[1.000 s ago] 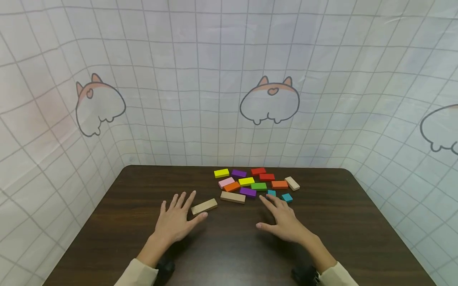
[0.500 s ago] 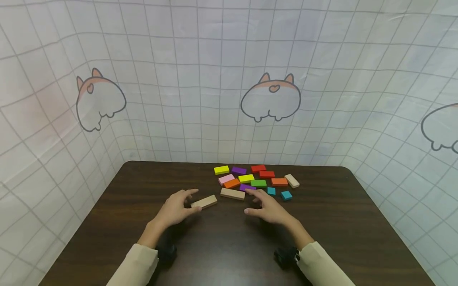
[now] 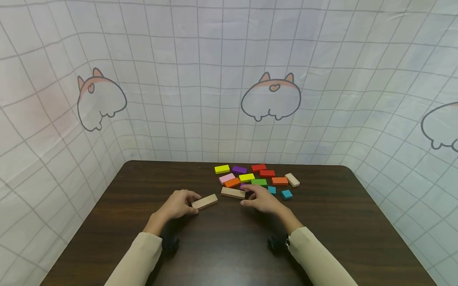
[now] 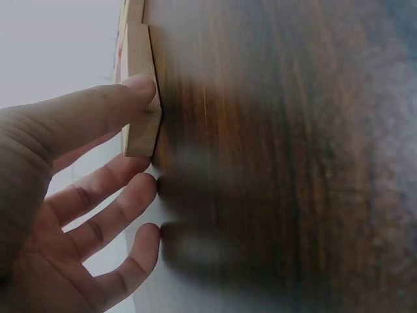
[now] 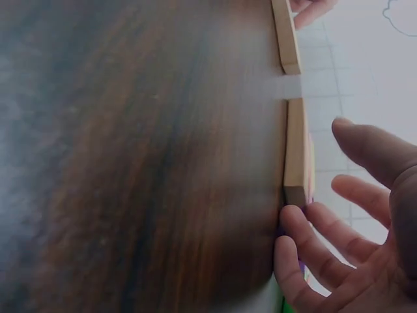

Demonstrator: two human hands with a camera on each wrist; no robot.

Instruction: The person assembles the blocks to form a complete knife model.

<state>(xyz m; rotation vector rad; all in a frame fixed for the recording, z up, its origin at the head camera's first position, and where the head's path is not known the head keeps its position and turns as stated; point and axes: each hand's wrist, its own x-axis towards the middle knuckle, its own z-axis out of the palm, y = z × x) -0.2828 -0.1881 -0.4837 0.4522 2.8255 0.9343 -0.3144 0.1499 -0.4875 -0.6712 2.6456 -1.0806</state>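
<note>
My left hand [image 3: 178,204] is around the near-left end of a plain wooden block [image 3: 205,201] lying on the dark table. In the left wrist view its thumb [image 4: 98,111] presses the block's near side, the index finger mostly hidden behind it. My right hand [image 3: 262,199] is at the right end of a second plain wooden block [image 3: 232,193], also flat on the table. The right wrist view has the right thumb [image 5: 371,147] held away from this block [image 5: 296,150], while loosely bent fingers [image 5: 313,238] are close to its end. A purple block [image 3: 243,185] is partly covered by that hand.
Behind the hands lie several coloured blocks, among them a green block [image 3: 259,182], a pink block [image 3: 227,178] and a teal block [image 3: 286,194]. A pale block [image 3: 292,180] lies at their right. A white gridded curtain [image 3: 214,119] surrounds the table [image 3: 229,246].
My left hand, spread flat-fingered before, has come in and bent its fingers around the left wooden block. My right hand has moved leftward from the teal blocks to the second wooden block.
</note>
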